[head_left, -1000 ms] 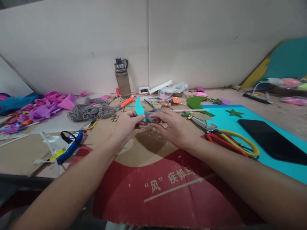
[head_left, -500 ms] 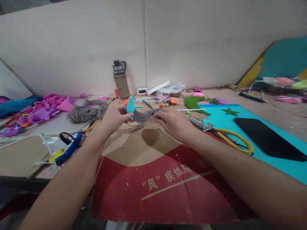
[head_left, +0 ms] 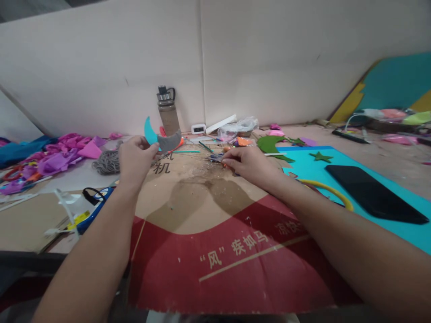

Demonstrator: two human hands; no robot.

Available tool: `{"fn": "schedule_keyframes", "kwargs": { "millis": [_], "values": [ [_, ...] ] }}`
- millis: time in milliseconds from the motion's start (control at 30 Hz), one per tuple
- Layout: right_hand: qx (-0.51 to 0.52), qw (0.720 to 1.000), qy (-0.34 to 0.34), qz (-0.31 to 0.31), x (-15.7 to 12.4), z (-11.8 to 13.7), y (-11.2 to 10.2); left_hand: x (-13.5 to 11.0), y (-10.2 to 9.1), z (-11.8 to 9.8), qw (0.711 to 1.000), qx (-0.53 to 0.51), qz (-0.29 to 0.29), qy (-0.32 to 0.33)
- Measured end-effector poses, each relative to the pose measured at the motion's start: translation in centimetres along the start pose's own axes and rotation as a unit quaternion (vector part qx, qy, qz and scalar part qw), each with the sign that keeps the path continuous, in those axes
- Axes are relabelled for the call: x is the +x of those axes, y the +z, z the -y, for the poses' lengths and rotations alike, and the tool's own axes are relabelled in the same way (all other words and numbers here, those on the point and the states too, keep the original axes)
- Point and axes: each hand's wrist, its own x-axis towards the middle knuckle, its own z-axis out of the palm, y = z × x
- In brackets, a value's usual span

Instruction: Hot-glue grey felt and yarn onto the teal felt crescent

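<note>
My left hand (head_left: 135,158) is raised above the cardboard sheet (head_left: 188,197) and pinches a teal crescent of foam (head_left: 149,131) with a grey piece (head_left: 169,141) stuck to it. My right hand (head_left: 245,164) rests low on the cardboard, fingers curled at a small dark bluish object (head_left: 215,158) that I cannot identify. The two hands are well apart, the crescent to the left in front of the brown water bottle (head_left: 167,113).
Grey yarn (head_left: 105,162) and pink paper scraps (head_left: 57,154) lie left. A blue-handled tool (head_left: 96,202) sits near the left edge. A teal foam sheet (head_left: 316,168) at right carries a black phone (head_left: 372,192), a green star (head_left: 322,156) and yellow-handled scissors (head_left: 328,192).
My left hand has lifted the crescent up and to the left, away from my right hand. My right hand let go of it and dropped to the cardboard near the small dark object.
</note>
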Motion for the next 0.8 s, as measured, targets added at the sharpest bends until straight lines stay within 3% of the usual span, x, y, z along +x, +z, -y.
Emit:
{"fn": "schedule_keyframes", "kwargs": {
  "millis": [100,233,400,500,633,800],
  "values": [
    [0.086,0.995,0.029,0.044,-0.2,0.8,0.0,0.3,0.2,0.4,0.995,-0.087,-0.043,0.012],
    [0.147,0.984,0.069,0.073,-0.3,1.9,0.0,0.3,0.5,0.2,0.968,-0.248,-0.018,-0.025],
    [0.114,0.988,0.047,0.093,-0.3,1.5,0.2,0.0,0.5,-0.5,0.956,-0.288,0.023,-0.061],
    [0.026,0.994,0.021,0.107,-0.4,1.0,0.3,0.1,0.1,-0.4,0.946,-0.296,0.099,-0.086],
    [-0.046,0.996,-0.017,0.075,-0.8,0.7,0.8,0.4,-0.7,0.0,0.939,-0.249,0.219,-0.093],
    [-0.053,0.997,0.048,0.021,-0.9,0.3,1.3,0.4,-2.0,-0.2,0.902,-0.168,0.39,-0.081]
  ]
}}
